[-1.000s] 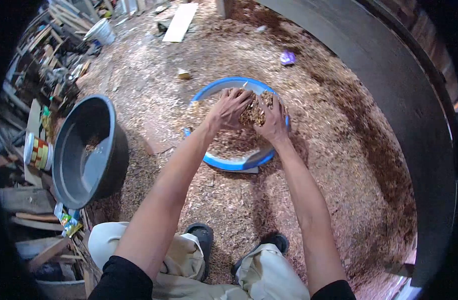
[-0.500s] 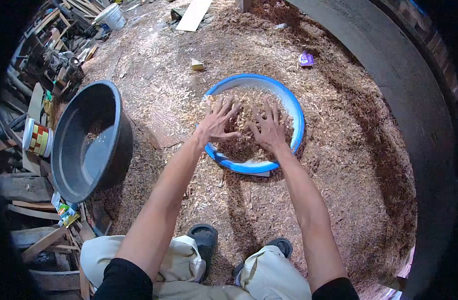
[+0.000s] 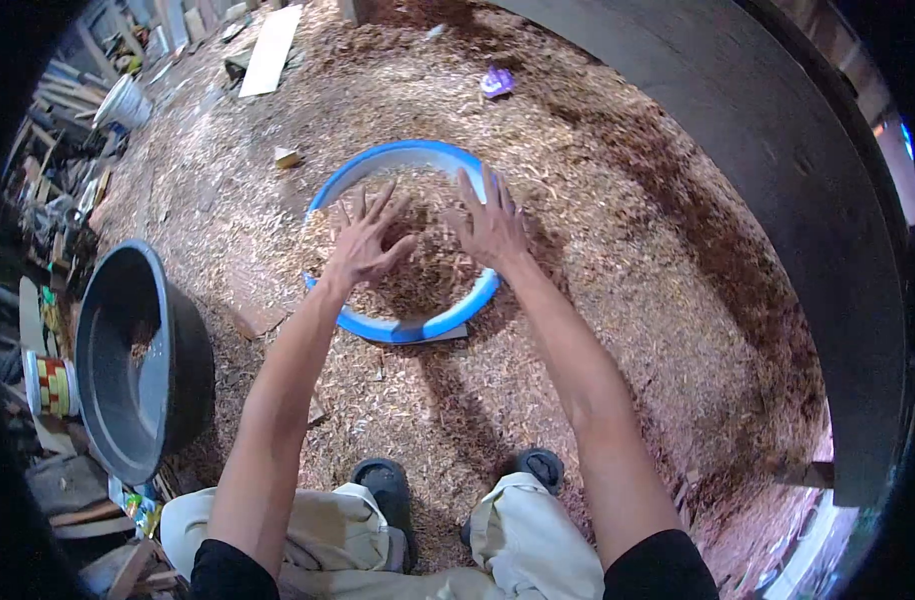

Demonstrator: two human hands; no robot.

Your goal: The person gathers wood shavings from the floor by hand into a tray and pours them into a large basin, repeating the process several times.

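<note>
A round basin with a blue rim point(image 3: 403, 329) and a whitish inner wall stands on the ground, filled with wood shavings point(image 3: 418, 262). Over its left side my left hand point(image 3: 365, 245) is spread flat, fingers apart, close above the shavings. My right hand point(image 3: 493, 228) reaches across the right edge of the basin with its fingers stretched out, overlapping the rim in this view. Neither hand grips anything.
At left a large dark tub point(image 3: 183, 370) leans on its side, with a patterned bucket point(image 3: 53, 385) beyond it. Scrap wood lines the left. A white bucket point(image 3: 128, 102), a pale board point(image 3: 271, 50) and a purple wrapper point(image 3: 497, 82) lie farther off. A thick dark beam point(image 3: 778, 150) curves along the right.
The view has swung so the basin and tub appear farther left. My right hand has shifted from over the shavings out to the basin's right rim. Both hands remain spread.
</note>
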